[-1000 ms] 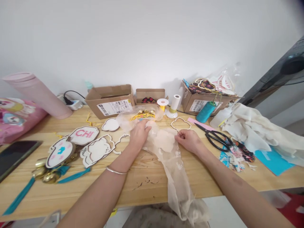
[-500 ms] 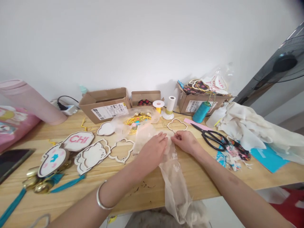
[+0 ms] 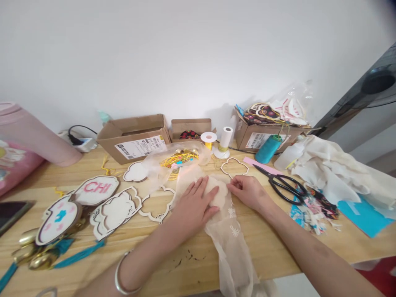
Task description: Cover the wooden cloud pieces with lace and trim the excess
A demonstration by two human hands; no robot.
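Observation:
A strip of sheer cream fabric (image 3: 221,235) with small white flower motifs runs from mid-table over the front edge. My left hand (image 3: 194,202) lies on its upper part with fingers spread. Beneath the cloth beside my left fingers shows a pale scalloped shape (image 3: 219,196). At the fabric's right edge, my right hand (image 3: 246,189) has thumb and forefinger pinched on the cloth. Just beyond it lies a thin scalloped wooden frame (image 3: 234,167). Another cut-out frame (image 3: 157,204) is left of the fabric, close to my left hand.
Black scissors (image 3: 286,185) lie on the right beside fabric scraps (image 3: 312,212). Cardboard boxes (image 3: 136,138), a teal thread cone (image 3: 268,149) and thread spools (image 3: 225,142) line the wall. Decorated plaques (image 3: 96,190), brass bells (image 3: 41,260) and a phone (image 3: 14,214) are on the left.
My left hand has spread its fingers and shifted slightly left, uncovering the pale shape under the fabric. My right hand stays at the cloth's right edge. The camera view has moved a little.

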